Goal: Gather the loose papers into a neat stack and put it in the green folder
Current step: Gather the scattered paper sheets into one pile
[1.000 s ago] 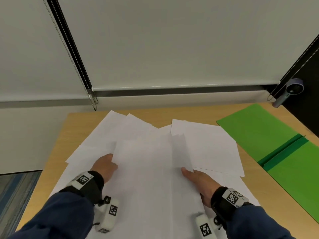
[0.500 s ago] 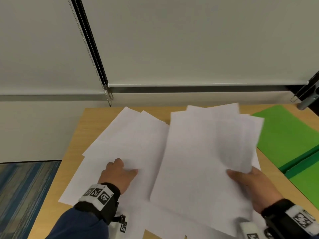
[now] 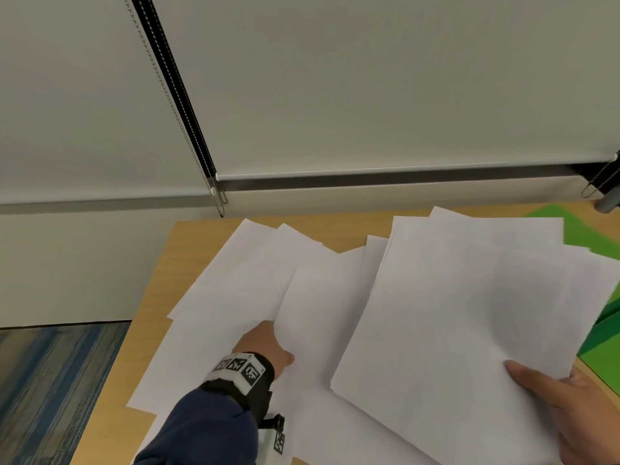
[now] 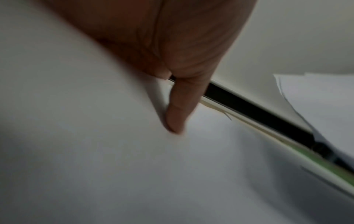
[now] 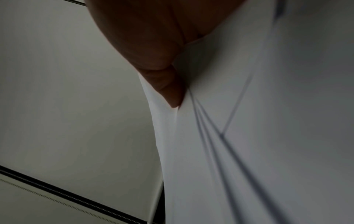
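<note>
My right hand (image 3: 570, 407) pinches the lifted bundle of sheets (image 3: 469, 313) to keep them together, while my left hand (image 3: 268, 344) grips the next sheet (image 3: 322, 313) off the table (image 3: 161, 297), thumb on top.

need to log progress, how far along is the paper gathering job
Partly done. The right hand holds a bunch of sheets in its grip, their edges uneven, raised over the table. In hand: the left hand is on the loose papers spread on the left, fingers slipped under one sheet. Left: collecting those, squaring the stack, and putting it in the green folder, where no paper shows yet.
</note>
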The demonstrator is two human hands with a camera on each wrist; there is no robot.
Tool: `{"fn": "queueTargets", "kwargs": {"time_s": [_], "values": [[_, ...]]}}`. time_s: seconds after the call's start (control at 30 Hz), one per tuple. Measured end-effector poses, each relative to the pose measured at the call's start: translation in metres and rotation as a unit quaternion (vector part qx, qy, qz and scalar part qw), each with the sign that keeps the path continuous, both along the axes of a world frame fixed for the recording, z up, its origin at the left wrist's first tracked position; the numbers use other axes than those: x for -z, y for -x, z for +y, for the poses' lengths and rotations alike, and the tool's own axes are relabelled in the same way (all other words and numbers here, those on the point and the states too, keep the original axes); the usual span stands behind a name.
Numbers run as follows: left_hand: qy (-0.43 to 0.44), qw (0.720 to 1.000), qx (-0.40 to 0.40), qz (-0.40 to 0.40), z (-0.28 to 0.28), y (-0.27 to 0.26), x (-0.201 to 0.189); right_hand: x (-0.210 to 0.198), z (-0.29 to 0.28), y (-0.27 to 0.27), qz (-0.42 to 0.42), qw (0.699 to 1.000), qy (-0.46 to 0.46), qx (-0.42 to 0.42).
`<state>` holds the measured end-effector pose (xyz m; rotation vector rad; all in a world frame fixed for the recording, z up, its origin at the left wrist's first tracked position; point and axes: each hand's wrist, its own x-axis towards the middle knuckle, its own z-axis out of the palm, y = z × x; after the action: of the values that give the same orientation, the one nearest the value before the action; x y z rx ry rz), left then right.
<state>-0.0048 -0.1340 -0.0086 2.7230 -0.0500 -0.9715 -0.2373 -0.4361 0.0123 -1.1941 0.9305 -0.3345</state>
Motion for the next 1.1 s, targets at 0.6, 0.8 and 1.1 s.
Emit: {"fn": "queueTargets", "kwargs": {"time_s": [0.6, 0.8, 1.1], "values": [[-0.052, 0.975, -0.215, -0.019, 0.173, -0.033, 0.004, -0.004, 0.010, -0.020, -0.018, 0.999, -0.004, -0.047], [-0.007, 0.975, -0.221, -0.015, 0.172, -0.034, 0.020, -0.004, 0.013, -0.022, -0.020, 0.999, 0.003, -0.043], [-0.015, 0.988, -0.152, -0.033, 0.117, -0.001, 0.001, -0.003, 0.018, -0.028, -0.015, 0.999, 0.002, -0.042]]}}
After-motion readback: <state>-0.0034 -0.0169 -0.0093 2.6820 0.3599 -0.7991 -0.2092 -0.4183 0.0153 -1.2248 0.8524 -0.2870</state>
